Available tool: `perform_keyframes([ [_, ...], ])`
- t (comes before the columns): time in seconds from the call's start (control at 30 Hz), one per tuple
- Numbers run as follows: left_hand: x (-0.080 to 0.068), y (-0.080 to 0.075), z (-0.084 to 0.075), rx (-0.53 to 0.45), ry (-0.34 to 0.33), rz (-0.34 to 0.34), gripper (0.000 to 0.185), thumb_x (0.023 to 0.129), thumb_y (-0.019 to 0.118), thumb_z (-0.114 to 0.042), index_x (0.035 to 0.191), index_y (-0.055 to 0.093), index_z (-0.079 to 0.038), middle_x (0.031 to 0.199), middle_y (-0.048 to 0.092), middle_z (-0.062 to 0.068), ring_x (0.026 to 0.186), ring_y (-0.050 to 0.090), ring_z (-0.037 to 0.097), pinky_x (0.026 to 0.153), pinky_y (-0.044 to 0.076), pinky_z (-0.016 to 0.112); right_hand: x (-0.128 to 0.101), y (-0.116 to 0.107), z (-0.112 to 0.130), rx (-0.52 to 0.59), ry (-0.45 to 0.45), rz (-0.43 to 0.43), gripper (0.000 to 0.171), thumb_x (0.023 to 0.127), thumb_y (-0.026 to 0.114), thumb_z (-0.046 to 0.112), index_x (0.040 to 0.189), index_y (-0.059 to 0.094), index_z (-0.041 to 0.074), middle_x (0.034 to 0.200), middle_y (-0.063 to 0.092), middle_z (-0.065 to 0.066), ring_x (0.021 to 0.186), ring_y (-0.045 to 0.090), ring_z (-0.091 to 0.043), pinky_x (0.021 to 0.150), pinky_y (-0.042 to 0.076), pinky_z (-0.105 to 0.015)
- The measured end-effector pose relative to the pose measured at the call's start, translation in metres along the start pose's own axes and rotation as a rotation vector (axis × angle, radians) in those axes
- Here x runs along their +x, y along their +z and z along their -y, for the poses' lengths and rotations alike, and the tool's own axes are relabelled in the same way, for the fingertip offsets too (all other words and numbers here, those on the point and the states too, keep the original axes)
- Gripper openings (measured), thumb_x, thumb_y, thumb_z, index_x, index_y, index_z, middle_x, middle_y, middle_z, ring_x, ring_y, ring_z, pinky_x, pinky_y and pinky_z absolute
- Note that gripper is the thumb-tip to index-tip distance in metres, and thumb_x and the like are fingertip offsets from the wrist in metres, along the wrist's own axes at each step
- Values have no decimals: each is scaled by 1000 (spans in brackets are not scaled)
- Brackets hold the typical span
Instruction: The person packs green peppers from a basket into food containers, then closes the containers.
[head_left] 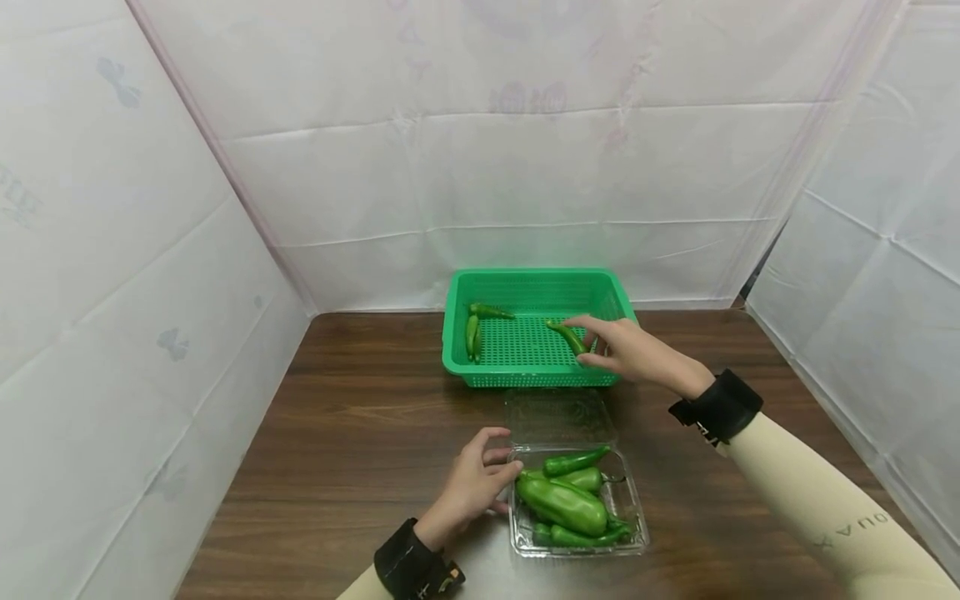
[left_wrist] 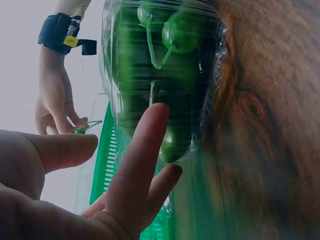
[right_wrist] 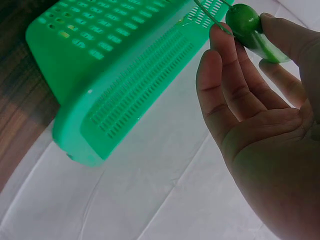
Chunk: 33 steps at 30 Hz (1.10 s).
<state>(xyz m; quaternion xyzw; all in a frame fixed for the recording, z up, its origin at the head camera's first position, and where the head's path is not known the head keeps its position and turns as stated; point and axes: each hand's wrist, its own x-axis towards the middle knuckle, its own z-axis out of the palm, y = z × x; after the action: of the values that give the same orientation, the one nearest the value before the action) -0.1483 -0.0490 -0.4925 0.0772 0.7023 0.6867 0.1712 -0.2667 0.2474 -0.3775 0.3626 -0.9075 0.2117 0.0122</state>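
Right hand: the right hand [head_left: 630,354] reaches over the right front corner of the green basket [head_left: 461,292] and pinches a green pepper [head_left: 567,336] between thumb and fingertips; the other fingers are only half curled.
Pepper in the hand: it is over the right part of the basket, near the front rim; I cannot tell if it already touches the bottom.
Left hand: the left hand [head_left: 468,487] is relaxed, its fingers [left_wrist: 145,150] are spread and rest against the left wall of the clear plastic box [head_left: 628,500]; it grips nothing.
Clear plastic box: it stands on the wooden table [head_left: 337,433] near the front edge, lid open toward the basket, with several green peppers [head_left: 566,504] inside.
Basket: it stands at the back edge of the table; two more peppers [head_left: 476,329] lie in its left part.
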Motion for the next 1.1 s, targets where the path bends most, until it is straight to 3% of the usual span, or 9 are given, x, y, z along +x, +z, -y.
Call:
perform_keyframes([
  [0.3,1,0,4,8,16,-11,48,95,66,6,140,52,-1,132,62,29,111,69,38,51,62,47,-10,5,0,43,-14,-22,60,98,73,18,151,47,12,100,67,1,73,60,-4,65,53,-30],
  [0.6,3,-1,7,-6,18,-15,33,93,67,7,126,63,2,125,67,27,103,72,33,52,62,48,-28,15,6,119,-41,-36,54,101,69,15,148,45,7,103,67,-1,82,64,-9,74,55,-30],
  [0.83,2,-1,5,-9,-5,-10,32,94,67,7,125,64,3,125,68,25,101,72,30,54,63,46,-43,22,10,205,-14,-31,45,101,67,13,141,47,7,93,67,5,80,64,-6,73,57,-28],
  [0.93,2,-1,4,-14,-15,-8,32,94,67,6,125,64,4,125,68,24,101,71,29,55,63,45,-48,25,10,266,6,-16,39,103,64,12,138,47,5,86,69,2,74,65,-5,67,56,-27],
  [1.1,2,-1,3,-24,-14,-8,32,94,68,6,125,64,4,126,68,24,102,71,30,56,63,47,-59,33,10,347,-41,-25,29,104,59,3,131,50,2,73,66,1,61,61,-4,53,49,-25],
])
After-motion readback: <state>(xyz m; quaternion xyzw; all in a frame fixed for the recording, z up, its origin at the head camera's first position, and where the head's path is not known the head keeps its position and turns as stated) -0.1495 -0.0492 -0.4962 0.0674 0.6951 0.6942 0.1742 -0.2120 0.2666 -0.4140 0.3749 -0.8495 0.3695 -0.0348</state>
